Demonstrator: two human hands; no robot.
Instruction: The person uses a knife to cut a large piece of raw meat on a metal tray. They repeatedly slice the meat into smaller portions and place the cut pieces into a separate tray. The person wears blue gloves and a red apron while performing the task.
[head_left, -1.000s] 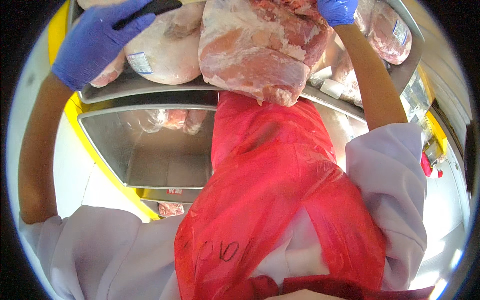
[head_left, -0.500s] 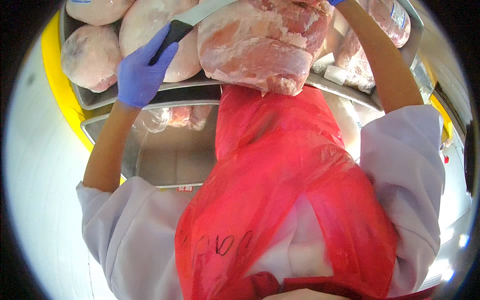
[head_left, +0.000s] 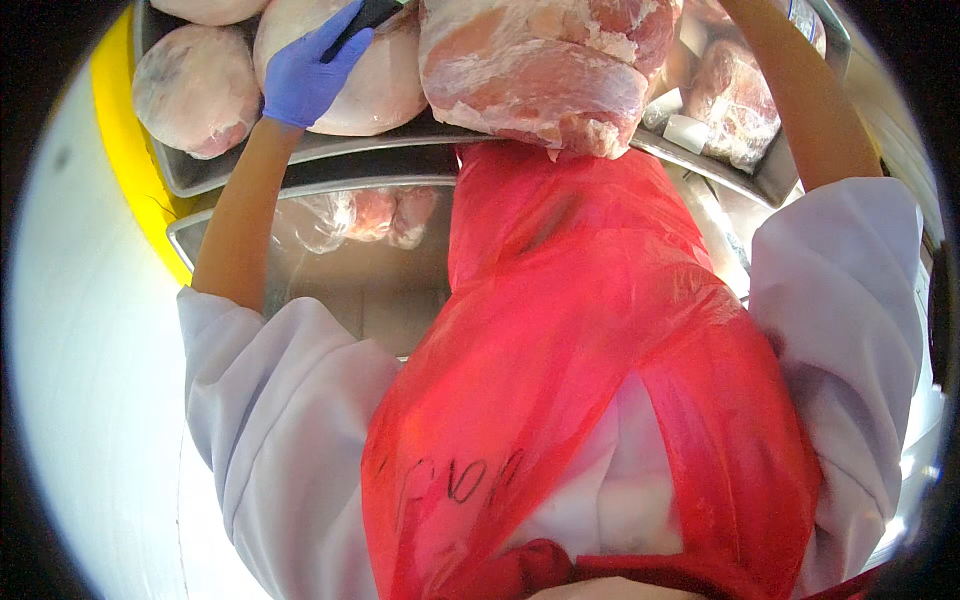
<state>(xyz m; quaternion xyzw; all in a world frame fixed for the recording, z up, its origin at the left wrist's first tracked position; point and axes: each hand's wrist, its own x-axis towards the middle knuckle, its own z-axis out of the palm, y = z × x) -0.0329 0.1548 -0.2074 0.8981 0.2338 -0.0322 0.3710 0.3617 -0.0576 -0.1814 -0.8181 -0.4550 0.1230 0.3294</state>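
My left hand [head_left: 312, 75], in a blue glove, is closed around the black handle of a knife [head_left: 378, 12]. Its blade lies almost wholly beyond the upper edge. A big raw piece of meat [head_left: 540, 75], pink with pale fat, sits just right of that hand at the near rim of the metal tray [head_left: 400, 145]. Under and beside the gloved fingers are large pale rounded cuts [head_left: 345, 100]. My right forearm [head_left: 810, 95] reaches up past the meat's right side, and its hand is out of the picture.
Another pale round cut [head_left: 195, 90] rests at the tray's left end. Wrapped meat [head_left: 735, 105] and a small white piece [head_left: 685, 132] lie at the right. A lower metal tray [head_left: 350, 290] holds wrapped meat [head_left: 375, 215]. A yellow edge [head_left: 115, 110] curves along the left.
My left hand has moved up and slightly right with the knife, and most of the blade has left the picture. My right glove has gone past the upper edge. The whole view has shifted slightly.
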